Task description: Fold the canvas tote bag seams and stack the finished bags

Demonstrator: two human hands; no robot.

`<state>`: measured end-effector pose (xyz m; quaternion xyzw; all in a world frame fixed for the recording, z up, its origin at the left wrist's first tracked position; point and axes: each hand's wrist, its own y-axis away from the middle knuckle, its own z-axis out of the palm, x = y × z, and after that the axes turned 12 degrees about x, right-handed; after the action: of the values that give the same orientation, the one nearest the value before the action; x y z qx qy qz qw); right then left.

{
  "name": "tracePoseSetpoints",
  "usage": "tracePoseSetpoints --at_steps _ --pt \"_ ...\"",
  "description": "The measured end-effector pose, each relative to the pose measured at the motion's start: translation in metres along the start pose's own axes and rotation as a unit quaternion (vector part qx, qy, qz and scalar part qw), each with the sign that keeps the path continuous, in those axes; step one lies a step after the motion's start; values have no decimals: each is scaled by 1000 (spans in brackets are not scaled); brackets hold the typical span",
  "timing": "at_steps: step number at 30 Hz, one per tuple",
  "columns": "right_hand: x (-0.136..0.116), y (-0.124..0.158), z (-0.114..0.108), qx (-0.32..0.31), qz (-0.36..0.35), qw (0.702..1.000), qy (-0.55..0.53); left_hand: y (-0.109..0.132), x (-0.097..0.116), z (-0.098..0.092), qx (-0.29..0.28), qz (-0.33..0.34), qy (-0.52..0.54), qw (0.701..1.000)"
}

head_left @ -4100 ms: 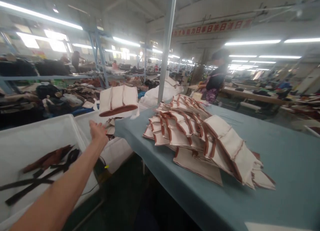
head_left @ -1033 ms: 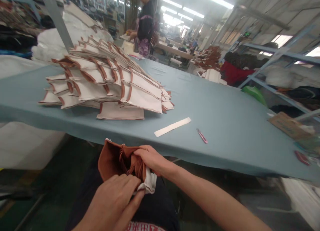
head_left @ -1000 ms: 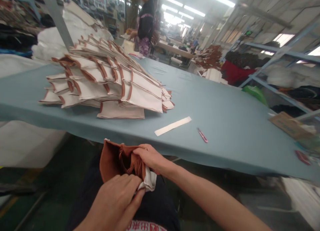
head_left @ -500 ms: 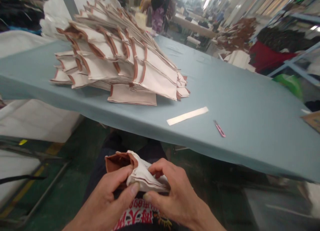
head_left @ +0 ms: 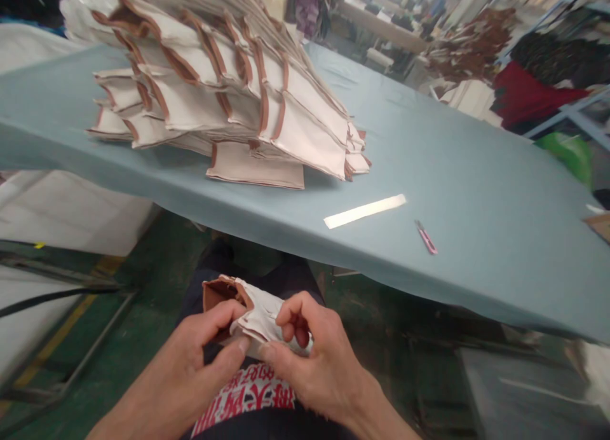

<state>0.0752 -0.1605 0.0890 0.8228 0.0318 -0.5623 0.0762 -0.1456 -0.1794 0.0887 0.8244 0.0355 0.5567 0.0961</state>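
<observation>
Above my lap I hold a white fabric pouch [head_left: 260, 306] with a brown lining, its mouth gaping toward the left. My left hand [head_left: 210, 351] grips the near edge at the mouth, with the thumb outside and the fingers partly inside. My right hand [head_left: 314, 357] pinches the pouch's right part between thumb and curled fingers. Much of its lower side is hidden behind my hands. On the table in front lies a big stack of similar white pieces with brown edges [head_left: 219, 103].
The blue-green table [head_left: 476, 205] stretches across in front of me. On it lie a pale flat strip [head_left: 365, 211] and small pink thread snips [head_left: 426, 238]. To the right, a blue rack [head_left: 572, 112] holds dark and red cloth. A metal frame [head_left: 71, 364] stands low at left.
The view has tipped down slightly, so the table and stack sit higher. My right fingers have curled in more over the pouch, and both hands still hold it.
</observation>
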Motion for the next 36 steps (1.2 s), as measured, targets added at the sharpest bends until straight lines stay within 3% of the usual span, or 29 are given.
tracePoseSetpoints --at_steps 2,7,13,16,19,22,25,28,33,36 --pt "-8 -7 1 -20 36 998 -37 0 5 0 6 7 2 1000" --pt "-17 -27 0 -135 132 973 -133 -9 18 -3 10 56 8 998" --pt "-11 -38 -1 -190 191 942 -198 -14 10 -8 -25 66 26 997" --pt "-7 -38 1 -163 143 965 -148 -15 4 -6 -11 55 36 998" --pt "-5 -35 2 -96 12 995 -40 -17 0 -5 7 44 32 999" --pt "-4 -35 1 -73 -98 991 56 -19 2 -6 15 38 10 999" --pt "-5 -35 -2 -78 -164 977 113 -20 6 -7 19 40 -3 999" --pt "-9 -35 -1 -68 -154 980 109 -18 8 -6 24 59 18 998" --pt "-16 -31 7 -58 -18 998 28 -18 -1 -1 54 27 76 995" --pt "-15 -28 10 -72 7 997 6 -20 -12 2 47 10 87 995"
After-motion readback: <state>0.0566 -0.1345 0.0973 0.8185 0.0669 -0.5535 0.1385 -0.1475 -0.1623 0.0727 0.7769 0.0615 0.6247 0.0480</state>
